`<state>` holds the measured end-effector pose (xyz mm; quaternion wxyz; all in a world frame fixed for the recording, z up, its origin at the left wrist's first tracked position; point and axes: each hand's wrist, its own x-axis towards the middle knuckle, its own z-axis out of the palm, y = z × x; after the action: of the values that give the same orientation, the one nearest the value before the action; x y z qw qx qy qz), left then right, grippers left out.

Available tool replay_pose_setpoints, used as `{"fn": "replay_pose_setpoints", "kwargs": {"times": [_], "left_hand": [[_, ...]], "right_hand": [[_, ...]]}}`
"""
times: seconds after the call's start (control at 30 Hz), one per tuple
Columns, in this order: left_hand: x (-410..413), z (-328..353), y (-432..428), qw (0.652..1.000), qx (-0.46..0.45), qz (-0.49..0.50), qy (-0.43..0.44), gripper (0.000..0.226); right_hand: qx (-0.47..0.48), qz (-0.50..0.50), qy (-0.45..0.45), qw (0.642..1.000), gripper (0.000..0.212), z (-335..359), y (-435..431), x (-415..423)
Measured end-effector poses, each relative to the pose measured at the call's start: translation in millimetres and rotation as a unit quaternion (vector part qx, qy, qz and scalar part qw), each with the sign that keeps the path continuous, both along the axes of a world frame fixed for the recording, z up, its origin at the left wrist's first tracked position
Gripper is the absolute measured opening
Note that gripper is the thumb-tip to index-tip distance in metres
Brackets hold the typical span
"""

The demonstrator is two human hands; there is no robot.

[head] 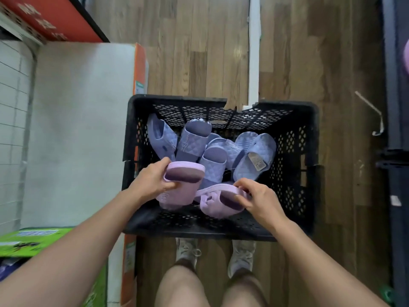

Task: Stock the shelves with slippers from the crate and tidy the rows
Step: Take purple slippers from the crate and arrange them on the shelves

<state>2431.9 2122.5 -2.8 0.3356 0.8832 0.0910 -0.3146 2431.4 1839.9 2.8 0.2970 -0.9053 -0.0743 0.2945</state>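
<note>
Left hand [150,180]: I see it gripping one lilac slipper [184,173] inside the crate [309,129].
Right hand [261,200]: pinching the second lilac slipper [212,204]; its far edge is covered.
Blue slippers [254,158]: heaped in crate, count obscured.

I stand on a brown wooden floor [199,52], and a white strip [253,52] runs away from me across its boards. To my left stands a big white box [81,129] with an orange side [140,67], and past it is a pale tiled wall [11,129]. A green box [33,240] sits nearer me at the lower left. At the top left is a red board [57,16] with pale lettering. My pale sneakers [187,251] point forward below my bare knees [181,286]. A thin white hook [374,116] shows against the floor at the right.
</note>
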Motion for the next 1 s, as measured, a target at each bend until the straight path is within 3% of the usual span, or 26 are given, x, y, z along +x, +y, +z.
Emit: {"fn": "replay_pose_setpoints", "kwargs": {"times": [0.23,0.53,0.83,1.0], "left_hand": [[-15,118,-2,0.998,-0.036,0.038,-0.034,0.032],[-5,259,11,0.995,-0.039,0.019,-0.085,0.035],[14,380,8,0.986,-0.065,-0.016,-0.149,0.036],[10,425,-12,0.973,-0.128,-0.031,-0.191,0.040]], "right_hand": [[0.025,-0.084,-0.031,0.996,0.019,132,-2,-4],[0.049,-0.120,-0.086,0.988,0.019,277,12,-12],[0.059,-0.186,-0.179,0.964,0.018,385,13,-34],[0.085,-0.220,-0.217,0.947,0.019,434,1,-51]]}}
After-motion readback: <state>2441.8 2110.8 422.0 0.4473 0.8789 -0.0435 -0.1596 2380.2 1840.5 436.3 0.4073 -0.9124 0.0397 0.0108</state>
